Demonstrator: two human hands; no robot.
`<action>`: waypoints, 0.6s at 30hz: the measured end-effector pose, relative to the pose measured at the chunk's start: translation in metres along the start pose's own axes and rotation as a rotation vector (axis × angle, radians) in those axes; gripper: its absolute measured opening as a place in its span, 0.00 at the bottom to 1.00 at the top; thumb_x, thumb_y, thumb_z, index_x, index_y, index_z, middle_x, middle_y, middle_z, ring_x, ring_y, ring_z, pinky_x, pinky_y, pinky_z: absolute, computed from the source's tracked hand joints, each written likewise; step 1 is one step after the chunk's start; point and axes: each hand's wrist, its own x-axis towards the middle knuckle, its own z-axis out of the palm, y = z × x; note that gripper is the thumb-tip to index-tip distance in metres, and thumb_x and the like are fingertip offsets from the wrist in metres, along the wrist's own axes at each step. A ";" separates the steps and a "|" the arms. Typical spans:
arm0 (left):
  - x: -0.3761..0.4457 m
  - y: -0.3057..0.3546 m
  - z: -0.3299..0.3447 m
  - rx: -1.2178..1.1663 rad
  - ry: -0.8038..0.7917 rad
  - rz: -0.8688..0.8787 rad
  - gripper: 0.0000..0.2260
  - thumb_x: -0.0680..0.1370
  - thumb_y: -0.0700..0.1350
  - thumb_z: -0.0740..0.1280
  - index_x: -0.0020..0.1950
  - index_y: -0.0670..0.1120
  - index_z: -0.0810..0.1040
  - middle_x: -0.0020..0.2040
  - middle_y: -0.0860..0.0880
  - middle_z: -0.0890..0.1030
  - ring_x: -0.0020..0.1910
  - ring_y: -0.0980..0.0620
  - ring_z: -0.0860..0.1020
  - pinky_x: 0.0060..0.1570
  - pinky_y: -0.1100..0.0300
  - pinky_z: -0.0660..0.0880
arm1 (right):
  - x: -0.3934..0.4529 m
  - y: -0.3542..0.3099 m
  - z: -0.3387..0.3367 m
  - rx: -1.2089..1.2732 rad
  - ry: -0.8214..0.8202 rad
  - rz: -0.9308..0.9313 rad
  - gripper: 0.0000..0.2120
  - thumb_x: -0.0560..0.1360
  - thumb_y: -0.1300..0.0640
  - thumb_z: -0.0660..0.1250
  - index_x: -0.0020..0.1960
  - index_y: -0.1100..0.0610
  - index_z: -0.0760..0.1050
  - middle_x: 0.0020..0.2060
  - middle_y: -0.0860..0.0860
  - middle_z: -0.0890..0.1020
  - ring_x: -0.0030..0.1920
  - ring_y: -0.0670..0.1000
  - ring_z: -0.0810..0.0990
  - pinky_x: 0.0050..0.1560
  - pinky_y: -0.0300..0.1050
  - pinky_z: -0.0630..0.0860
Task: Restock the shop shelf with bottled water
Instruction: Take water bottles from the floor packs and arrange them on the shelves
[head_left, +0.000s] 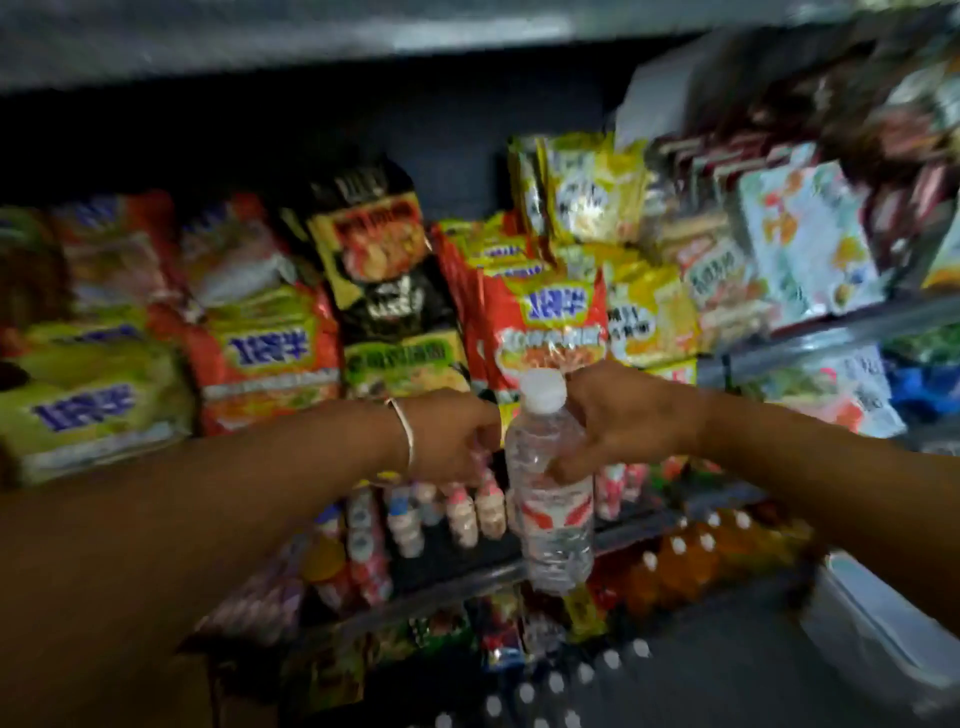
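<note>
A clear water bottle (550, 499) with a white cap and a red-and-white label hangs upright in front of the shelves at centre. My right hand (618, 426) grips its upper body just below the neck. My left hand (452, 441), a thin bangle on its wrist, is curled beside the bottle on its left; whether it touches the bottle or holds anything is hidden. More white-capped bottles (556, 686) stand in a dark pack at the bottom centre.
Noodle packets (545, 332) fill the shelf behind the hands. Below it a shelf (467, 577) carries small drink bottles (462, 514) and orange drinks (680, 566). Snack boxes (805, 239) stand at the upper right. A white tub (878, 623) is at the lower right.
</note>
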 end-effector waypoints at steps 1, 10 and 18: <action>-0.016 0.000 -0.031 0.003 0.024 -0.020 0.12 0.74 0.40 0.67 0.57 0.40 0.74 0.54 0.44 0.77 0.54 0.45 0.75 0.48 0.60 0.69 | 0.001 -0.021 -0.024 -0.016 0.028 -0.018 0.07 0.66 0.55 0.76 0.36 0.53 0.77 0.30 0.41 0.76 0.32 0.37 0.74 0.34 0.33 0.68; -0.137 -0.026 -0.231 -0.206 0.276 -0.215 0.10 0.73 0.34 0.68 0.52 0.41 0.76 0.45 0.44 0.79 0.44 0.46 0.79 0.47 0.53 0.77 | 0.032 -0.183 -0.185 0.143 0.236 -0.213 0.23 0.66 0.50 0.75 0.49 0.68 0.78 0.34 0.60 0.77 0.35 0.53 0.73 0.35 0.42 0.68; -0.194 -0.098 -0.319 -0.298 0.426 -0.346 0.07 0.73 0.31 0.66 0.49 0.39 0.77 0.42 0.42 0.79 0.36 0.52 0.78 0.42 0.59 0.79 | 0.109 -0.291 -0.255 0.180 0.417 -0.324 0.14 0.66 0.49 0.71 0.32 0.58 0.72 0.27 0.54 0.70 0.28 0.49 0.67 0.28 0.40 0.63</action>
